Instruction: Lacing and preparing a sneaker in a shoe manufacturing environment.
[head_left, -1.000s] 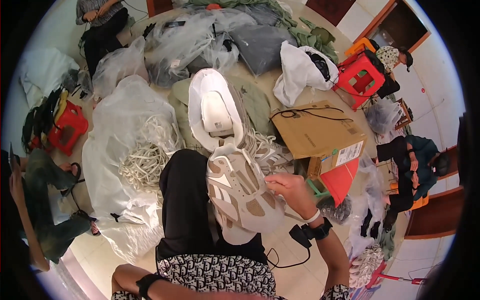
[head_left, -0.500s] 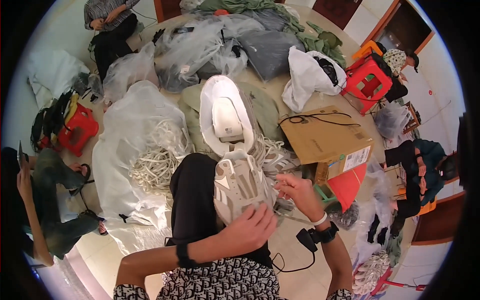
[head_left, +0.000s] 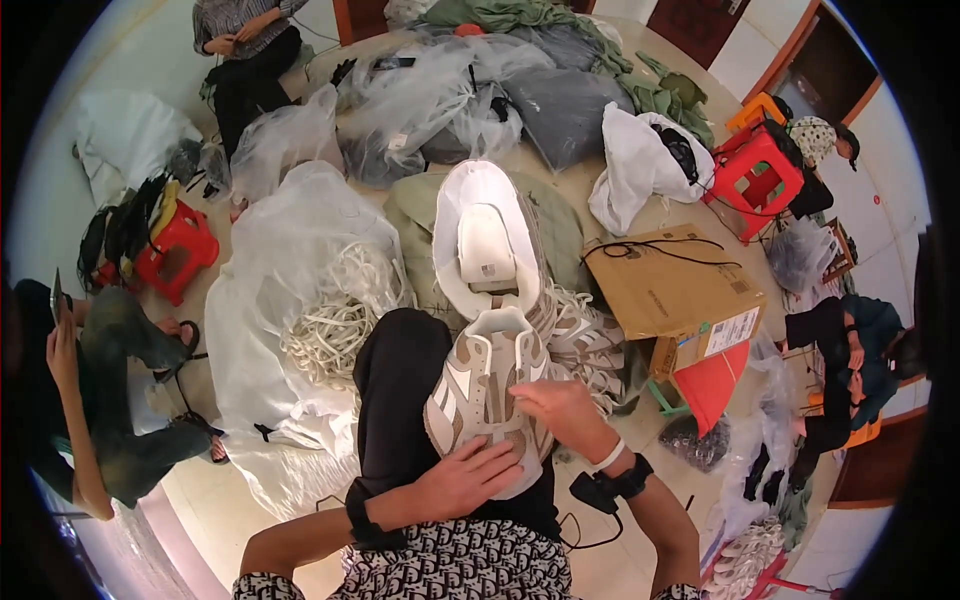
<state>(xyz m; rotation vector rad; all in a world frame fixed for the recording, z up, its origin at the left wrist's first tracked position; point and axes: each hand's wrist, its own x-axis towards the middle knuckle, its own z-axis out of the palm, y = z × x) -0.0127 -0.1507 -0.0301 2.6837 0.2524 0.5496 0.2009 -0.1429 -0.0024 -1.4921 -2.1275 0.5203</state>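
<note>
A beige and white sneaker [head_left: 497,365] rests toe toward me on my lap. My left hand [head_left: 468,474] is wrapped over its toe, the fingers laid across the upper. Over the eyelets my right hand [head_left: 562,408] has thumb and forefinger pinched together on a shoelace, which the fingers mostly hide. Just beyond stands a second sneaker [head_left: 484,225], its white opening turned up toward me. More laced sneakers [head_left: 585,335] lie to the right of it, partly covered by my right hand and the nearer shoes.
Left of my knee is a clear plastic bag [head_left: 250,300] with a heap of white laces [head_left: 330,335]. A cardboard box [head_left: 680,285] stands right. Bagged goods [head_left: 440,110] lie far ahead. Red stools [head_left: 180,250] stand at both sides. Several people sit around, one close on the left.
My right hand has moved left over the sneaker's eyelets. The pale lace trailing beside it earlier is hidden now. My left hand has slid down and left onto the toe. The whole view shifted slightly.
</note>
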